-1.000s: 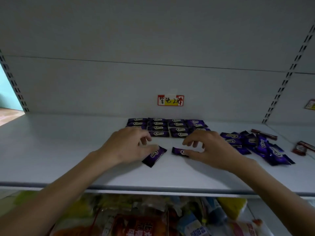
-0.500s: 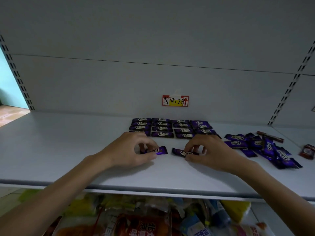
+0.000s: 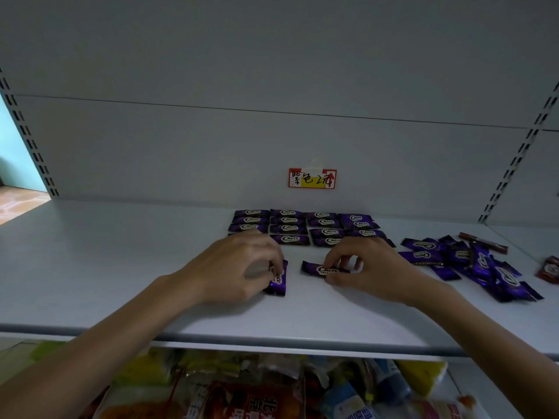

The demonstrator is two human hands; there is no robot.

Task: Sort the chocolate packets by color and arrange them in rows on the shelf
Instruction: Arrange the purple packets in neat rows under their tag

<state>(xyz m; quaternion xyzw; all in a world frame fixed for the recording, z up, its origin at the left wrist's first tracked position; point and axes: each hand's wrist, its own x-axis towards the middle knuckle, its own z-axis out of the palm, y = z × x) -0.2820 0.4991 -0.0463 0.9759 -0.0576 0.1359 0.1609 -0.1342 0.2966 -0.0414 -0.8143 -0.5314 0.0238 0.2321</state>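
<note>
Several purple chocolate packets lie in neat rows [image 3: 305, 226] at the back of the white shelf [image 3: 121, 267]. My left hand [image 3: 239, 267] pinches one purple packet [image 3: 279, 281], turned almost lengthwise away from me, just in front of the rows. My right hand [image 3: 369, 267] pinches a second purple packet [image 3: 317, 268] that lies crosswise on the shelf. A loose heap of purple packets [image 3: 478, 264] sits to the right, with a brown-red packet [image 3: 482, 242] at its far edge.
A red and yellow price label [image 3: 312, 178] is stuck on the back panel above the rows. Another red packet [image 3: 550, 269] lies at the far right edge. Below the shelf's front lip [image 3: 272, 341] are bags of snacks [image 3: 242, 394].
My left hand has turned its packet from crosswise to nearly lengthwise. My right hand keeps hold of its packet in about the same place.
</note>
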